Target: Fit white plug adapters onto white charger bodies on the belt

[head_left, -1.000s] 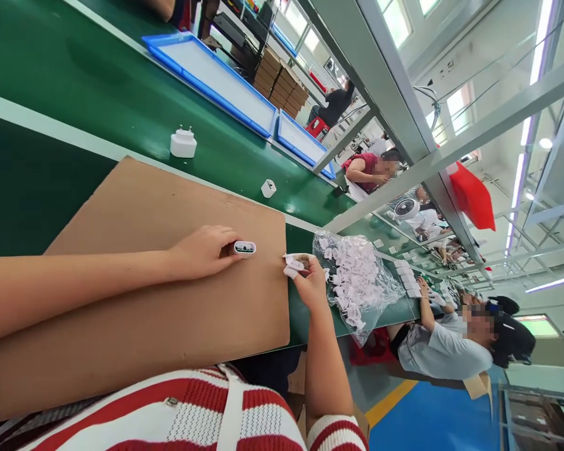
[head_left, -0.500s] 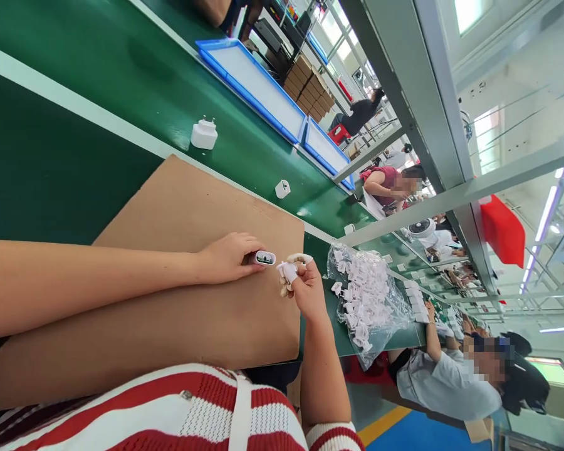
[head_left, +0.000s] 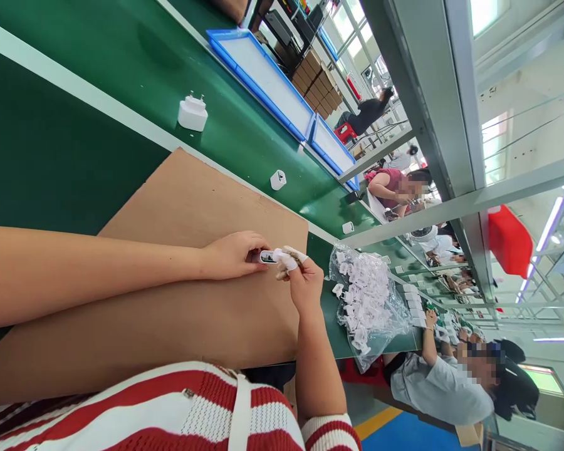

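Now the right hand (head_left: 301,272) has come in from the cardboard's edge, closing the gap that separated the two hands a second ago. Its white-covered fingertips (head_left: 291,264) pinch a small white plastic piece (head_left: 277,254) at the open end of a white charger housing (head_left: 266,257), which the left hand (head_left: 237,255) clasps above the cardboard sheet (head_left: 207,322). The parts thus appear to be meeting, probably for fitting together; whether the piece is seated cannot be told, since fingers cover it. Just past the sheet lies a clear bag of white plastic parts (head_left: 369,285). Farther across the bench, a small white housing (head_left: 278,180) and a two-pin charger (head_left: 193,114) sit unchanged.
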`<state>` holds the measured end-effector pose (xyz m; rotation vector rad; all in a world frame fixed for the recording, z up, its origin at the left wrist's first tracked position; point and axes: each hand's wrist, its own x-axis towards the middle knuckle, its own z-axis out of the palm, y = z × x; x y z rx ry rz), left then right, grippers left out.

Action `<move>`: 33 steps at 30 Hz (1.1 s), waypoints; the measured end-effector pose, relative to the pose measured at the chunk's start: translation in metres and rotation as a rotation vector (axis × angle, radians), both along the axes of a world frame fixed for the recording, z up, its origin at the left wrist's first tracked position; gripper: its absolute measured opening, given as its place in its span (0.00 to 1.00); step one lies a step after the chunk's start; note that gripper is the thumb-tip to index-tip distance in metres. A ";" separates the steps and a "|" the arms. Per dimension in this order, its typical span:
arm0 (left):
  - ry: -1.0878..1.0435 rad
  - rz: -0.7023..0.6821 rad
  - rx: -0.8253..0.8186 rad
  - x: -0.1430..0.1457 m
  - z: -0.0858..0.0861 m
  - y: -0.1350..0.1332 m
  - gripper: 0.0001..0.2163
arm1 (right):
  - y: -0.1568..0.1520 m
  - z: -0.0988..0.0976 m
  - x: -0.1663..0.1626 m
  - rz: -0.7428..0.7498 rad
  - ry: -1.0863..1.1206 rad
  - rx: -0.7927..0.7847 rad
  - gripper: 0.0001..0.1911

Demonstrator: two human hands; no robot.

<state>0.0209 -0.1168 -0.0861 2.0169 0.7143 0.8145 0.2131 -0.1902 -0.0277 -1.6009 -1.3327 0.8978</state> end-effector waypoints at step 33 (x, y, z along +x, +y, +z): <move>0.065 -0.006 -0.015 -0.003 0.001 0.003 0.16 | 0.021 0.014 -0.004 0.411 -1.095 0.214 0.19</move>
